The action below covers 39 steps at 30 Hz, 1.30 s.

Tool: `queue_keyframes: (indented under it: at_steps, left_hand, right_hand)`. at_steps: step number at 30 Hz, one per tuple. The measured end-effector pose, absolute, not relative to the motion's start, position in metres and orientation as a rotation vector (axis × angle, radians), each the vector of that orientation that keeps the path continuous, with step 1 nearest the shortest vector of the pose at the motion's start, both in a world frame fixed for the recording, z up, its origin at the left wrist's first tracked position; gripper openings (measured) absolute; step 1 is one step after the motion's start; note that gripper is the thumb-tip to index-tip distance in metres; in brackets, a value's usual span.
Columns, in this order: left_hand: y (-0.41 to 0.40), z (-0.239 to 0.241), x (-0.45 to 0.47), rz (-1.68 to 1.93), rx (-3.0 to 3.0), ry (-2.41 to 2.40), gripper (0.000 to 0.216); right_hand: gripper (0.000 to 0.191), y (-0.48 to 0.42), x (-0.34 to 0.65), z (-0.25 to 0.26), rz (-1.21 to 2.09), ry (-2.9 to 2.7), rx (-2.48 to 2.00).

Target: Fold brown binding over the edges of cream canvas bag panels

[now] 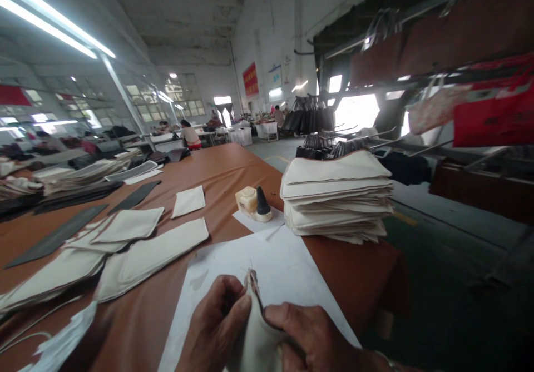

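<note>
Both my hands grip one cream fabric piece [256, 333] with a dark edge, at the bottom middle of the view. My left hand [217, 325] pinches its left side, fingers curled. My right hand [311, 333] presses on its right side, thumb along the seam. The piece stands over a white paper sheet [279, 266] lying on the brown table [225, 177]. Just beyond the paper sit a cream block [247, 199] and a black cone-shaped thing [262, 202].
A tall stack of cream fabric pieces [337, 197] stands at the table's right edge. More cream pieces [137, 249] and dark strips [54, 236] lie to the left. Racks of hanging bags [492, 110] run along the right. Other people work at far tables [189, 135].
</note>
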<state>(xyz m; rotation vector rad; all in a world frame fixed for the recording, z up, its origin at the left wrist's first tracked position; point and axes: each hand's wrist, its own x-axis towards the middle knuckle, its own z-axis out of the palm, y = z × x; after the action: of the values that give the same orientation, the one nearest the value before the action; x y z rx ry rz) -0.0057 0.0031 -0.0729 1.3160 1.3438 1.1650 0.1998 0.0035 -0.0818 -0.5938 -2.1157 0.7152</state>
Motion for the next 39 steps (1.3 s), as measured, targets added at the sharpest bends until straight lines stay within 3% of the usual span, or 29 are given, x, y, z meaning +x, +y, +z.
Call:
queue_keyframes:
  at_steps: [2, 5, 9, 12, 14, 19, 23, 33, 39]
  left_hand:
    - [0.0, -0.065, -0.007, 1.112, 1.17, 1.217, 0.042]
    - [-0.005, -0.044, -0.009, 0.972, 1.059, 0.997, 0.038]
    - [-0.01, -0.013, -0.009, 0.87, 1.034, 0.864, 0.027]
    - [-0.011, 0.01, -0.011, 0.88, 1.156, 0.833, 0.024]
    - [-0.013, 0.024, -0.017, 0.874, 1.291, 0.882, 0.024]
    - [-0.017, 0.043, -0.031, 0.714, 1.449, 0.991, 0.024]
    - [-0.019, 0.027, -0.031, 0.744, 1.333, 0.924, 0.027]
    - [-0.03, 0.004, -0.023, 0.785, 1.275, 0.995, 0.034]
    - [-0.035, 0.012, -0.011, 0.729, 1.293, 1.083, 0.041]
  right_hand:
    - [0.04, -0.003, 0.204, -0.078, 0.751, -2.135, -0.584]
    - [0.024, 0.0, 0.214, -0.062, 1.09, -2.012, -0.603]
    - [0.028, 0.027, 0.217, -0.038, 1.315, -1.63, -0.6]
    - [0.033, 0.039, 0.207, -0.023, 1.6, -1.747, -0.45]
    - [0.024, 0.04, 0.2, -0.012, 1.71, -1.876, -0.343]
    - [0.012, 0.043, 0.192, 0.004, 1.248, -2.15, -0.224]
    - [0.018, 0.045, 0.191, -0.003, 0.936, -2.24, -0.21]
    - [0.039, 0.021, 0.196, -0.014, 1.108, -2.243, -0.352]
    - [0.049, 0.021, 0.202, -0.02, 1.548, -2.096, -0.527]
